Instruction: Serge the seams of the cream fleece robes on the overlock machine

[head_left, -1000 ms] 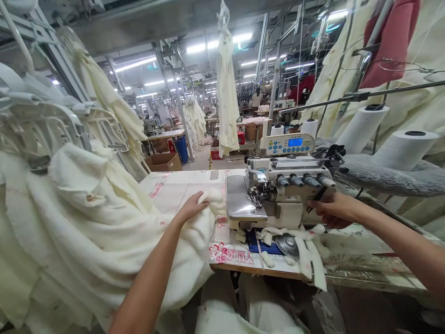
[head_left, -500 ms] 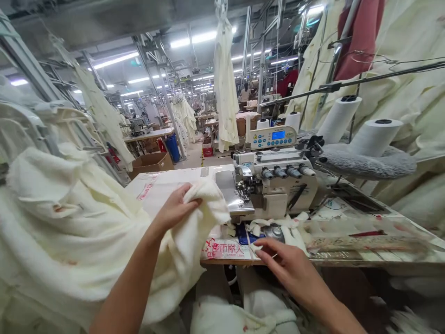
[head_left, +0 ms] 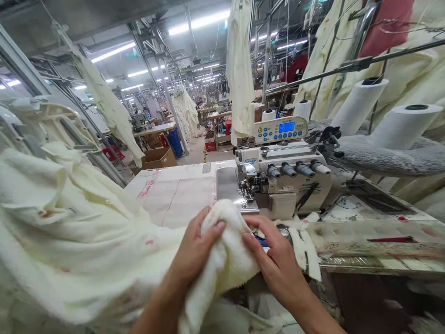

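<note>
A bulky cream fleece garment (head_left: 79,241) drapes from the left over the sewing table's front edge. My left hand (head_left: 196,248) grips a fold of it just in front of the white overlock sewing machine (head_left: 283,178). My right hand (head_left: 273,257) pinches the same fold from the right side, fingers on the fabric. Both hands hold the bunched edge (head_left: 227,232) a little short of the machine's presser foot (head_left: 248,190).
Cream fabric offcuts (head_left: 306,246) hang at the table edge below the machine. Two large white thread cones (head_left: 358,106) stand at right. The table top (head_left: 181,195) is covered with printed paper. Garments hang overhead; cardboard boxes (head_left: 156,160) and other workstations lie beyond.
My right hand left the machine's side, swept down across the table front and came up onto the fabric. My left hand pulled the fold toward me, closer to the machine's front.
</note>
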The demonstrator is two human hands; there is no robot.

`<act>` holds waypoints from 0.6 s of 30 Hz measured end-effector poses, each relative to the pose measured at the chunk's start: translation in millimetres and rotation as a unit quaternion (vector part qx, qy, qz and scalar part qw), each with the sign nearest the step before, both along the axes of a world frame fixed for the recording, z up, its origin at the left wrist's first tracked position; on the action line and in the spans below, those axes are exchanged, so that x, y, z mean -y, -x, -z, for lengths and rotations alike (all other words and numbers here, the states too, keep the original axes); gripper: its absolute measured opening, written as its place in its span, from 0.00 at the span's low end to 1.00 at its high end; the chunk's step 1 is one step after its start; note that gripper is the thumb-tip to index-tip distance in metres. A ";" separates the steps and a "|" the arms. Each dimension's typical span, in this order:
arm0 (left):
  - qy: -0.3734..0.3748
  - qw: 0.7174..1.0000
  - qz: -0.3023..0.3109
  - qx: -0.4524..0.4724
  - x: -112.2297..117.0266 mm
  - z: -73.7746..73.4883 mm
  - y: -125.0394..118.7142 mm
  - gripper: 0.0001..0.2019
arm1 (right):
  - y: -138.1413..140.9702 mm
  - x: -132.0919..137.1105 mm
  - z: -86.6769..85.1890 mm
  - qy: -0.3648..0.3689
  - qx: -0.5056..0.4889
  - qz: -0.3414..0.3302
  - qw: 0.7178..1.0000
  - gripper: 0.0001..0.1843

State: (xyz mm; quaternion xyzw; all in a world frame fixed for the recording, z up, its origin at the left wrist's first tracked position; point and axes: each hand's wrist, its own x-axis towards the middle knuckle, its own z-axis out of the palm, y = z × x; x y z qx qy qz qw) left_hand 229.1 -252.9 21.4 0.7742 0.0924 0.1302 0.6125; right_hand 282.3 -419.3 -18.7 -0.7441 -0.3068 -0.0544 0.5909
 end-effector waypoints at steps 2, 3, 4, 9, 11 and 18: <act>0.096 0.995 0.030 -0.015 5.7 13.7 9.7 0.15 | 0.6 -10.8 -4.3 0.001 -0.091 -0.081 0.993 0.17; 0.126 0.991 0.050 -0.017 3.7 17.6 12.4 0.18 | 1.1 -13.1 -3.0 -0.001 -0.135 -0.117 0.984 0.19; 0.139 0.988 0.071 -0.017 0.1 19.4 13.9 0.21 | 1.6 -14.0 0.0 -0.004 -0.168 -0.141 0.976 0.20; 0.032 0.996 0.085 -0.021 -10.5 12.5 6.0 0.25 | -0.1 -11.6 15.8 0.007 -0.187 -0.144 0.972 0.20; -0.046 0.996 0.072 -0.019 -6.4 12.8 -1.2 0.23 | -3.3 -11.4 19.0 0.008 -0.178 -0.117 0.977 0.17; -0.206 0.976 0.038 -0.062 6.0 32.9 -20.4 0.10 | -14.8 -4.3 39.7 0.032 -0.105 0.000 0.994 0.14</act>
